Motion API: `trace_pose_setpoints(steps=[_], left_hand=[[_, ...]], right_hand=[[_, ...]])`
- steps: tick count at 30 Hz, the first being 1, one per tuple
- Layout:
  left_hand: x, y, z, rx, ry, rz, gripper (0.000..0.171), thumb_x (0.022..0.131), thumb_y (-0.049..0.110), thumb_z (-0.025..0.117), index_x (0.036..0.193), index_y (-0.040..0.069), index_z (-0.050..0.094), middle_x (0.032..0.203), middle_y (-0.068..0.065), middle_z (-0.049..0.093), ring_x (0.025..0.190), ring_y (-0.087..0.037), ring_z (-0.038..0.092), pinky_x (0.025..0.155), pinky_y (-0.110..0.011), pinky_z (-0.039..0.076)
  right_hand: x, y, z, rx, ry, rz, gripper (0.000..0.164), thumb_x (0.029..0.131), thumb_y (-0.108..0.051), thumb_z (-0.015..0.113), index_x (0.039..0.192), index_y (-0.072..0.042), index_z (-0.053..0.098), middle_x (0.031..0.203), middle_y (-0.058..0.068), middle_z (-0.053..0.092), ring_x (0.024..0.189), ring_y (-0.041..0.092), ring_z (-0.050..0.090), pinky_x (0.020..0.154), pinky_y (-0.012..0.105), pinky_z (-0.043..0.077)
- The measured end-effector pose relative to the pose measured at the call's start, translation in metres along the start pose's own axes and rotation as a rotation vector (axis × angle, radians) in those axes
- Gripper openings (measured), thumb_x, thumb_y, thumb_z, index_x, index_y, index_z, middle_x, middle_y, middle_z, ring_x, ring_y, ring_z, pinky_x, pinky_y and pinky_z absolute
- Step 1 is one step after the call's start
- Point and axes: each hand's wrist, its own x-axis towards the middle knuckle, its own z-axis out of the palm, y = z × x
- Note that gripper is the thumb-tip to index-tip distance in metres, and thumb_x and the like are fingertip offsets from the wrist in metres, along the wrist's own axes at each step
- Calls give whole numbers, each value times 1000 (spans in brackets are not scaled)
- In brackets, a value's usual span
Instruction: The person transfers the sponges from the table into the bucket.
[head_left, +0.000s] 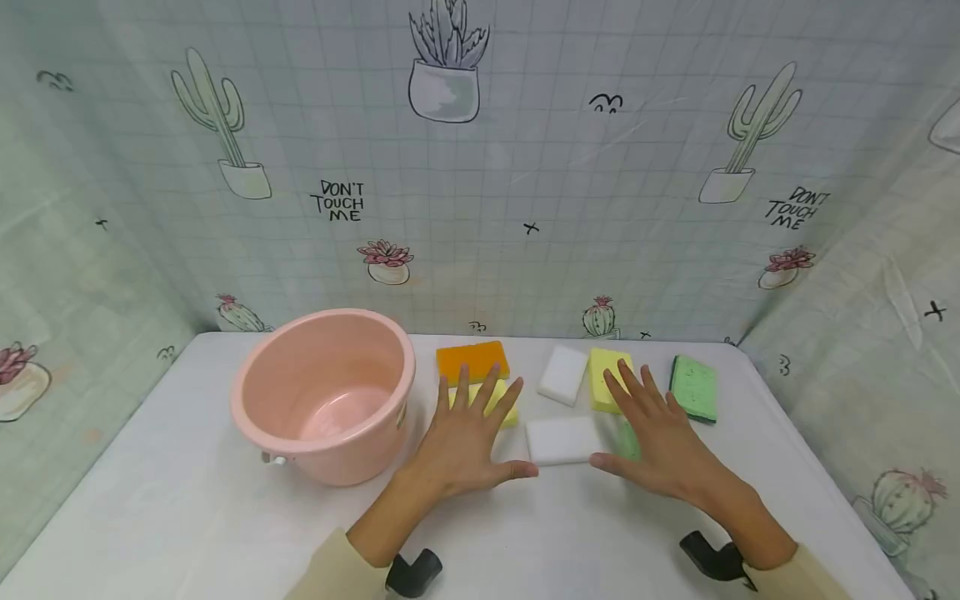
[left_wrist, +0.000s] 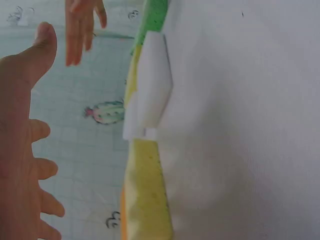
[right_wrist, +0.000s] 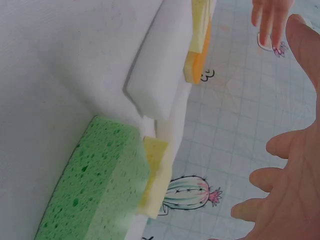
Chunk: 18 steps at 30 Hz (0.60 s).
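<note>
- Pink basin [head_left: 324,398] stands on the counter [head_left: 187,508], just left of the left hand [head_left: 461,437].
- White sponge [head_left: 562,440] lies between both hands.
- Left hand and right hand [head_left: 660,442] hover, fingers spread wide, holding nothing.

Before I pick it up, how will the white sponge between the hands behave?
The white sponge looks like a dense foam block, so probably light and slightly squashy. It lies flat with square edges, so it should slide rather than roll. Its smooth faces may slip a little.
</note>
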Motion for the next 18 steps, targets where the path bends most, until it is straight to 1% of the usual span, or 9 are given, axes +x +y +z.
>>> trace_pose_setpoints(steps=[1,4,7,9,11,13,15,18], left_hand=[[-2,1,-3,-9,0,9,100,76,85,36,155,28,11,159,-12,9,135,-54,19,106,-66,8],[-11,7,-9,-21,13,67,100,76,85,33,155,30,9,159,-10,6,136,-53,13,107,-66,7],[-21,11,-11,-16,22,115,100,75,87,29,154,30,7,160,-8,2,138,-51,5,107,-65,6],[-28,13,-12,-19,34,131,101,74,87,31,154,30,8,160,-7,2,139,-51,4,108,-64,6],[-34,13,-13,-34,51,137,102,73,87,34,154,30,11,160,-6,2,139,-50,3,108,-63,5],[-39,14,-15,-48,69,144,104,72,87,37,154,29,14,160,-5,1,139,-50,6,109,-62,5],[-44,15,-19,-60,77,151,105,71,88,37,154,28,14,160,-4,-1,139,-50,7,109,-62,4],[-50,15,-28,-64,91,158,105,71,89,34,155,29,11,160,-3,-4,139,-50,9,110,-60,3]], right_hand=[[1,-1,0,-1,-3,1,103,80,-63,63,155,-15,11,160,11,5,144,35,-3,102,70,14],[1,-2,-2,-7,-2,4,104,79,-63,63,155,-15,10,160,11,5,144,34,-3,103,69,13],[2,-2,-3,1,-1,8,105,79,-63,64,155,-16,9,160,10,5,144,33,-4,104,69,11],[2,-2,-2,8,2,7,103,79,-62,65,155,-16,11,160,10,6,144,33,-4,103,69,12],[2,-3,-1,19,0,5,102,79,-61,65,155,-15,13,160,10,7,144,33,-2,103,69,14],[3,-5,1,34,-3,0,100,80,-60,65,154,-15,15,159,10,8,144,34,-1,103,69,15],[4,-7,3,49,-7,-6,99,80,-59,65,154,-15,16,159,11,9,144,35,1,102,69,16],[6,-10,5,70,-2,-16,97,81,-58,66,154,-17,16,159,10,10,144,35,1,103,68,17]])
